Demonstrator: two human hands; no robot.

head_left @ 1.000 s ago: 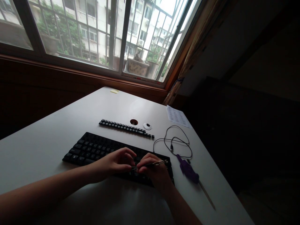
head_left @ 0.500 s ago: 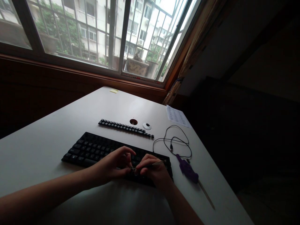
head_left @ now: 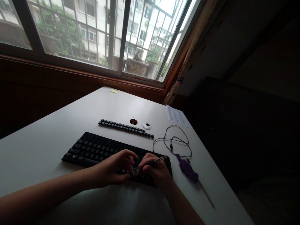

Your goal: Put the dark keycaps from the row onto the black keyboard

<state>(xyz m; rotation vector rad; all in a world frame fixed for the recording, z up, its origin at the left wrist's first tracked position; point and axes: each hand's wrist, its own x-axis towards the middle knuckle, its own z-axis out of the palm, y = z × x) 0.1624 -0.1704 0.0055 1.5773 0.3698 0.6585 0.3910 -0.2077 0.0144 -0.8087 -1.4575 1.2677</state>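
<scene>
A black keyboard (head_left: 82, 150) lies slantwise on the table, its upper rows and right part without keycaps. My right hand (head_left: 156, 170) is closed around slim metal tweezers (head_left: 160, 159), held like a pen over the keyboard's right part. Their tips point down-left toward my left fingers. My left hand (head_left: 119, 167) rests at the keyboard's lower middle, fingers bent and thumb apart from them. Its fingertips reach down beside the tweezer tips; any small thing there is hidden. Loose black keycaps (head_left: 124, 127) stand in rows behind the keyboard.
A looped cable (head_left: 187, 143) lies to the right. Near it is a purple-wrapped item (head_left: 188, 170) with a thin rod. A round hole (head_left: 133, 122), its white cover (head_left: 147, 126), printed paper (head_left: 177, 116) and yellow notes (head_left: 114, 91) are farther back on the white table (head_left: 47, 143).
My left thumb has parted from the fingers and the fingertips have dipped toward the keyboard. The tweezers have tilted in my right hand, their rear end higher and farther right.
</scene>
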